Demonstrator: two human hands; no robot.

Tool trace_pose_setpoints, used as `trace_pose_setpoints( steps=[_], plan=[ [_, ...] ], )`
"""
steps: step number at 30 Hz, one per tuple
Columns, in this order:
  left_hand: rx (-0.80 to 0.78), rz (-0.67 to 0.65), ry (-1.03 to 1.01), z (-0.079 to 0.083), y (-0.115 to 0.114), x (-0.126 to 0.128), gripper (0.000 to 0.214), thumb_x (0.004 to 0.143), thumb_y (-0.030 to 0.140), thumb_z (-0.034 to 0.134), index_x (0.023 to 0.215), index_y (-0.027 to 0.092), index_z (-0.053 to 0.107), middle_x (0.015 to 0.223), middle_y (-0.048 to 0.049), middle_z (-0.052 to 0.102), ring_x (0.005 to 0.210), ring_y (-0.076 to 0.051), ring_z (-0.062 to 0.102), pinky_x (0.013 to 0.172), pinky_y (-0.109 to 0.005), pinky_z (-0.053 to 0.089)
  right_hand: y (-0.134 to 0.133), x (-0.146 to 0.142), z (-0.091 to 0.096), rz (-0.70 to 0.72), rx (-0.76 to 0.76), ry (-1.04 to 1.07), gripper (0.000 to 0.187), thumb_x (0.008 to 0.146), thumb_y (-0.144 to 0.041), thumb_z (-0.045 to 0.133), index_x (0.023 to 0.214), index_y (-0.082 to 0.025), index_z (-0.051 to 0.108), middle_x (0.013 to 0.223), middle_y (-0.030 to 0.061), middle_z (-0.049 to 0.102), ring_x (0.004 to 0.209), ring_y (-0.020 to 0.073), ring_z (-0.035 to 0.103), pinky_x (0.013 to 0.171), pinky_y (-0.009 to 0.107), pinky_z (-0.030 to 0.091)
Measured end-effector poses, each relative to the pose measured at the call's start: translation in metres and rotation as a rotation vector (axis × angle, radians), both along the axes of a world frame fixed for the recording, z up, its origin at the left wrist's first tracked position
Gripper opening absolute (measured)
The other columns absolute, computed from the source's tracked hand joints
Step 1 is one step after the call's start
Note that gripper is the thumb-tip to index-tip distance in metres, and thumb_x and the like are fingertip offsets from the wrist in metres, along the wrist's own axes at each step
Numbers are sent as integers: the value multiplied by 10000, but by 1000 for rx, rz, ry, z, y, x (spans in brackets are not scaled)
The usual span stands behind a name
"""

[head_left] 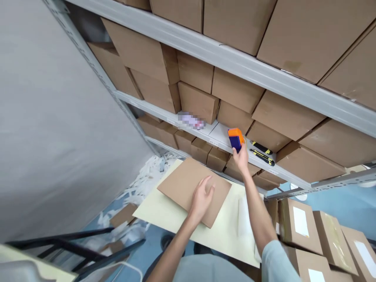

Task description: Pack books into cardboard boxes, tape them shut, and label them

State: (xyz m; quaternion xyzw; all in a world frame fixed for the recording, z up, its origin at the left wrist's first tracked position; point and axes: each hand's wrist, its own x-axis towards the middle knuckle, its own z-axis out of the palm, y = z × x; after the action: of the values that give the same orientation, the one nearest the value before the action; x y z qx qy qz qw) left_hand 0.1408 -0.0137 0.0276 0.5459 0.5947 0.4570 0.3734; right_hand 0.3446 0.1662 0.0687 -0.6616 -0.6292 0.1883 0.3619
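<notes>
My left hand (202, 197) rests on top of a brown cardboard box (182, 184), fingers stretched out and slightly apart. The box lies at an angle on a pale yellow tabletop (158, 213) and looks low and flat. My right hand (241, 156) is raised at the shelf edge, its fingers closed around an orange and dark-blue tape dispenser (235, 138). Just right of that hand, two black and yellow utility knives (262, 157) lie on the shelf. Part of the dispenser is hidden by my fingers.
Rows of cardboard boxes (235, 90) fill the grey metal shelving (205, 49) ahead. Labelled cartons (299, 223) are stacked at the lower right. White scraps (141, 178) litter the floor by the wall. A clear plastic-like sheet (244, 217) lies on the table's right side.
</notes>
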Motion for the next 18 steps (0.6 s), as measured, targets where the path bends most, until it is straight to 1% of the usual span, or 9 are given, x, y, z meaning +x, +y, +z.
trace_pose_setpoints(
  steps=[3, 5, 7, 9, 12, 15, 16, 18],
  plan=[
    [15, 34, -55, 8, -26, 9, 402, 1030, 478, 633, 1365, 291, 753, 1427, -133, 754, 1344, -319, 723, 1209, -495, 557, -100, -3, -21, 88, -22, 349, 580, 1011, -621, 620, 1418, -208, 629, 1270, 179, 776, 1189, 393, 745, 1087, 549, 594],
    [37, 5, -80, 16, -44, 15, 364, 1018, 502, 655, 1299, 306, 779, 1348, -123, 777, 1265, -316, 753, 1151, -486, 598, -165, -12, -32, 148, -62, 580, 577, 996, -631, 672, 1437, -259, 647, 1301, 146, 787, 1239, 373, 744, 1113, 532, 607],
    [57, -59, -87, 23, -62, 20, 314, 1012, 504, 664, 1231, 324, 798, 1254, -108, 791, 1178, -307, 773, 1072, -473, 636, -218, -24, -37, 172, -109, 739, 579, 987, -607, 705, 1469, -290, 654, 1342, 130, 785, 1278, 365, 743, 1162, 546, 599],
    [65, -102, -88, 29, -83, 23, 280, 1007, 485, 668, 1197, 330, 803, 1202, -100, 793, 1112, -299, 780, 1015, -465, 654, -255, -36, -35, 152, -129, 833, 568, 978, -594, 717, 1463, -301, 672, 1350, 128, 785, 1281, 366, 747, 1182, 571, 594],
    [76, -83, -77, 41, -117, 17, 260, 979, 435, 688, 1187, 321, 793, 1165, -94, 797, 1045, -284, 783, 977, -449, 663, -294, -52, -20, 129, -111, 896, 572, 965, -593, 750, 1451, -297, 688, 1343, 133, 786, 1285, 356, 741, 1187, 569, 590],
    [129, -61, -39, 58, -157, 0, 246, 994, 394, 672, 1186, 283, 780, 1155, -76, 799, 1027, -261, 777, 973, -427, 656, -330, -66, 0, 179, -69, 918, 635, 953, -592, 805, 1467, -242, 676, 1335, 132, 791, 1273, 322, 742, 1186, 515, 581],
    [154, -61, -28, 64, -172, -6, 246, 1010, 387, 666, 1197, 271, 776, 1166, -70, 798, 1033, -252, 774, 973, -418, 651, -343, -71, 6, 204, -60, 921, 633, 952, -594, 818, 1445, -220, 685, 1327, 129, 795, 1258, 308, 746, 1182, 491, 577],
    [202, -66, -10, 74, -204, -21, 249, 1037, 380, 661, 1226, 260, 772, 1189, -64, 795, 1045, -239, 768, 969, -397, 643, -369, -81, 15, 246, -68, 918, 571, 959, -607, 822, 1338, -190, 730, 1275, 122, 812, 1194, 283, 763, 1137, 444, 592]
  ],
)
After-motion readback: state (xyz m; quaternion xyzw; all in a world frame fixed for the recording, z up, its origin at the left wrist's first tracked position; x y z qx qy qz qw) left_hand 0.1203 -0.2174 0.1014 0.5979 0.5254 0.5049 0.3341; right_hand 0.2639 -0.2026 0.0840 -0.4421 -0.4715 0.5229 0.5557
